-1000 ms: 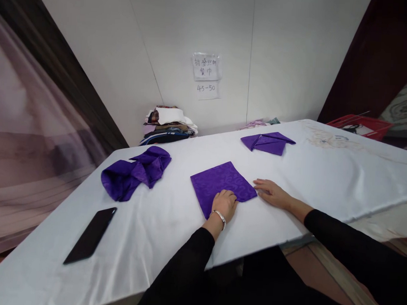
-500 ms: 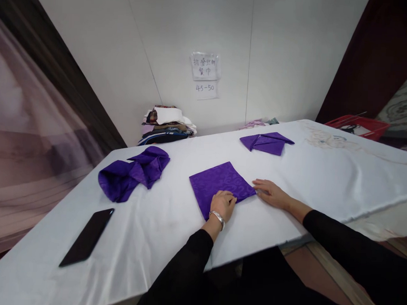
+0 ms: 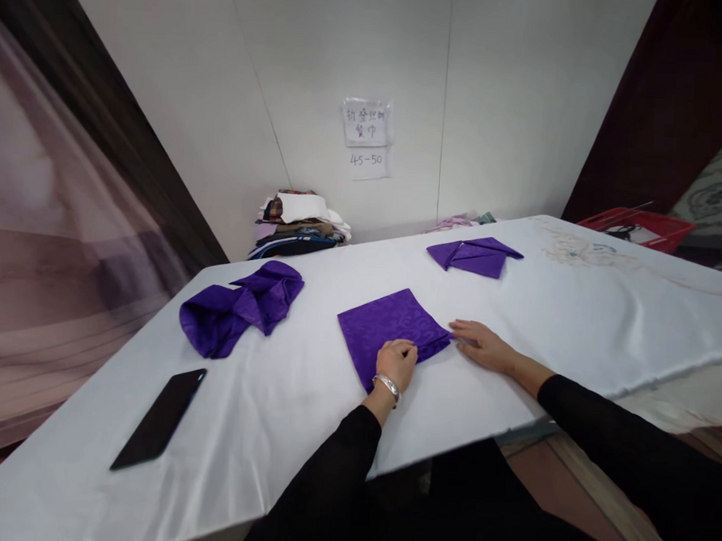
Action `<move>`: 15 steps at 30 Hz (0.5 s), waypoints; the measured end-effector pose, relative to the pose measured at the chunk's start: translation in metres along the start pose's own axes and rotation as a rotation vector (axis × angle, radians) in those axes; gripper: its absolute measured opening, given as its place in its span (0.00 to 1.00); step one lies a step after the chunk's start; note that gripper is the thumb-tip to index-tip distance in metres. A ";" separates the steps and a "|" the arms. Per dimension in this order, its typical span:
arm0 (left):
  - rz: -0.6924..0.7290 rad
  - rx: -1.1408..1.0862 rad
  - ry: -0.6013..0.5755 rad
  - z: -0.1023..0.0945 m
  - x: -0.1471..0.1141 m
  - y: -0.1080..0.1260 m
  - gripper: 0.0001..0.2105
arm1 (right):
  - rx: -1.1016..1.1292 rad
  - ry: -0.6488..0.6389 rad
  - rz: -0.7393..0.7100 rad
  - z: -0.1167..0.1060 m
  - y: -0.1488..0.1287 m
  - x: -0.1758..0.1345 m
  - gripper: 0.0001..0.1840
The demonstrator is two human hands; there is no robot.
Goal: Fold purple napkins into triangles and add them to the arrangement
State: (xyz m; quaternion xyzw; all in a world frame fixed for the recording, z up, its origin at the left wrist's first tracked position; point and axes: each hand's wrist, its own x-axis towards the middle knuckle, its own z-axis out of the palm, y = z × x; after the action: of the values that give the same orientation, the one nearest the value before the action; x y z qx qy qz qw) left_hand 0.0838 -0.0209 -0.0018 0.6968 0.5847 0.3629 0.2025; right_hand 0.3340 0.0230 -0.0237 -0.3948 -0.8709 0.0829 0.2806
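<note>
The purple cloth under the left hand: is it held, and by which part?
The left hand lies on the purple cloth at its near edge, the right hand at its right corner; whether either grip is closed cannot be told.

Open tablecloth (image 3: 610,313) stretched across the right of the frame, and a free lane ran left of centre between a crumpled napkin (image 3: 240,307) and a flat napkin (image 3: 383,323). A phone (image 3: 160,417) blocked the lower left, a folded napkin (image 3: 475,257) the spot up and right of centre, black sleeves (image 3: 332,461) the bottom centre.
</note>
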 end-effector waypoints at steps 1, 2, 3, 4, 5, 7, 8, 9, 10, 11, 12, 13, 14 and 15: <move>-0.010 -0.006 0.004 0.000 0.000 0.000 0.10 | 0.000 -0.003 0.002 0.000 0.000 0.000 0.17; -0.019 -0.011 0.006 0.000 0.000 0.000 0.10 | 0.000 -0.007 0.004 0.000 -0.001 0.000 0.17; -0.027 -0.014 0.009 0.000 -0.001 0.000 0.10 | 0.000 -0.011 0.006 0.000 -0.001 0.000 0.17; -0.035 -0.017 0.011 0.000 -0.001 0.001 0.10 | 0.000 -0.013 0.009 0.000 -0.001 0.000 0.17; -0.041 -0.018 0.013 0.000 -0.001 0.001 0.10 | 0.001 -0.014 0.011 -0.001 -0.002 0.000 0.17; -0.050 -0.019 0.013 0.000 -0.001 0.002 0.10 | 0.004 -0.014 0.012 -0.001 -0.002 0.000 0.17; -0.054 -0.018 0.013 0.000 -0.001 0.002 0.10 | 0.006 -0.012 0.013 -0.001 -0.002 0.000 0.17; -0.059 -0.016 0.013 0.000 -0.001 0.003 0.10 | 0.009 -0.011 0.015 -0.001 -0.002 0.000 0.17; -0.062 -0.013 0.013 0.000 -0.001 0.003 0.10 | 0.011 -0.011 0.017 -0.001 -0.002 0.000 0.17; -0.064 -0.009 0.012 0.000 -0.001 0.003 0.10 | 0.012 -0.012 0.019 -0.001 -0.002 0.000 0.18; -0.064 -0.005 0.011 0.000 -0.001 0.003 0.10 | 0.013 -0.012 0.021 -0.001 -0.002 0.000 0.18; -0.061 0.001 0.009 0.000 -0.001 0.003 0.10 | 0.013 -0.014 0.023 -0.001 -0.002 0.000 0.18; -0.057 0.008 0.008 0.000 -0.001 0.003 0.10 | 0.013 -0.016 0.023 -0.001 -0.003 0.000 0.17; -0.053 0.017 0.005 0.001 -0.001 0.003 0.10 | 0.015 -0.018 0.024 -0.002 -0.003 0.000 0.17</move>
State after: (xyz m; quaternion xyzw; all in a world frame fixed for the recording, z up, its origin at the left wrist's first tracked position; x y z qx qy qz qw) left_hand 0.0865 -0.0230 -0.0002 0.6819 0.6064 0.3543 0.2045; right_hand 0.3331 0.0210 -0.0213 -0.4024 -0.8678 0.0964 0.2750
